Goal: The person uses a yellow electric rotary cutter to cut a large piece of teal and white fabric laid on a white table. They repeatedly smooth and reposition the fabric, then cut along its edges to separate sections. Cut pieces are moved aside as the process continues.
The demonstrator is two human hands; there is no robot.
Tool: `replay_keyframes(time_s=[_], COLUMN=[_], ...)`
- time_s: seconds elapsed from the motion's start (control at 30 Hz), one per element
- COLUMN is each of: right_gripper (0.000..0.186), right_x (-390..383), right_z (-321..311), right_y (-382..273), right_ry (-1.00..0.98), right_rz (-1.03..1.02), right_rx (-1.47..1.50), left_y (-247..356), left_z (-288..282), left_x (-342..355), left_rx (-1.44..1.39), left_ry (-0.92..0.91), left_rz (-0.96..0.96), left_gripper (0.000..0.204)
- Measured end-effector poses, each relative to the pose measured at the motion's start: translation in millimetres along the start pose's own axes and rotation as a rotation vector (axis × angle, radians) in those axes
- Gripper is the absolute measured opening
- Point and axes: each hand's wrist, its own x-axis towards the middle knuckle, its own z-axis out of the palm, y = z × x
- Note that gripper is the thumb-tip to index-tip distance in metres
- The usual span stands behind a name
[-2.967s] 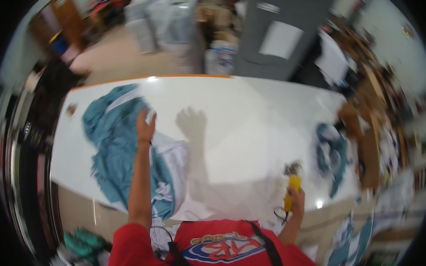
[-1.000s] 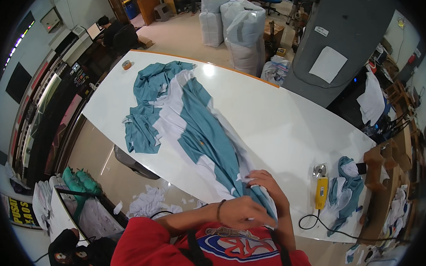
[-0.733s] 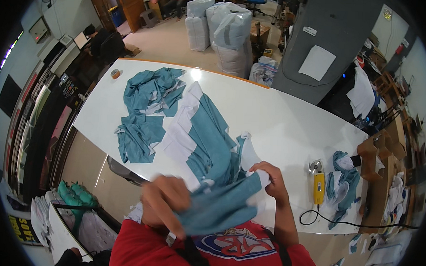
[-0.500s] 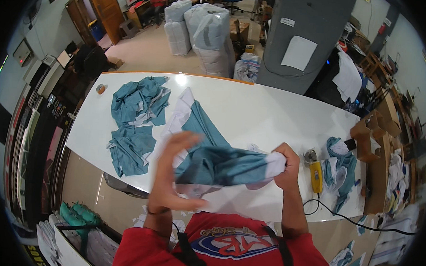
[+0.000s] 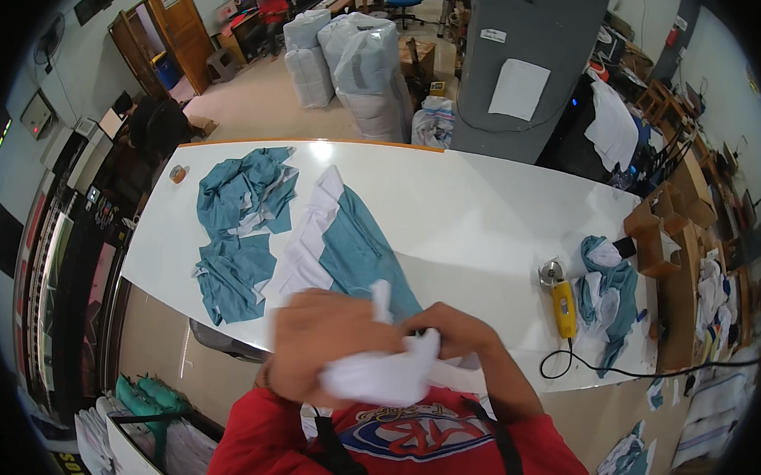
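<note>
A bunched piece of white cloth (image 5: 383, 375) is between my hands, close to my chest at the near edge of the table. My left hand (image 5: 325, 341), blurred by motion, is closed around it, with white cloth sticking out on both sides. My right hand (image 5: 451, 330) pinches its right part, fingers bent and pointing left. Beyond my hands, a long teal-and-white fabric piece (image 5: 359, 245) lies spread on the white table (image 5: 491, 225); its near end is hidden behind my hands.
Crumpled teal and white fabric pieces (image 5: 242, 193) lie at the left, near a tape roll (image 5: 178, 173). At the right are a yellow corded rotary cutter (image 5: 562, 305), a heap of teal-and-white cloth (image 5: 607, 290) and cardboard boxes (image 5: 661, 237). A grey pillar (image 5: 525, 40) stands behind the table.
My hands have come together and nearer my chest, the right one moving left. The stretched teal-and-white cloth is now bunched, mostly its white part showing. More of the fabric on the table is uncovered.
</note>
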Motion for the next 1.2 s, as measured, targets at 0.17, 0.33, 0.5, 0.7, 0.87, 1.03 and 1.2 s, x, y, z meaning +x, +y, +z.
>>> replay_keyframes(time_s=[0.17, 0.33, 0.5, 0.7, 0.87, 1.03, 1.2], right_gripper=[0.035, 0.026, 0.028, 0.022, 0.025, 0.027, 0.031], right_x=[4.7, -8.4, 6.7, 5.4, -5.3, -32.6, -94.1], right_z=[21.9, -29.9, -70.2, -65.4, -27.7, -47.1, -108.1], right_y=[38.5, -11.5, -61.0, -54.7, 17.2, 6.5, -49.2], right_ry=[0.278, 0.792, 0.593, 0.556, 0.139, 0.392, 0.359], right_rz=[0.033, 0.02, -0.153, -0.142, 0.048, 0.053, 0.102], right_rx=[0.194, 0.395, 0.084, 0.245, -0.161, 0.311, -0.201], left_y=[11.3, -32.3, -59.4, -49.9, -57.2, -51.3, -100.6], left_z=[-53.7, -73.0, 55.6, 45.2, -93.6, -202.8, -273.7], left_x=[-27.4, -12.6, 43.0, 57.5, 25.9, -11.2, -44.4], left_rx=[-0.304, 0.773, 0.254, 0.122, -0.269, 0.132, 0.428], left_ry=[0.913, 0.533, -0.049, 0.082, -0.089, 0.783, 1.087], left_rz=[0.175, -0.338, -0.342, -0.119, 0.147, -0.041, -0.235], left_gripper=[0.012, 0.074, 0.081, 0.034, 0.03, 0.03, 0.031])
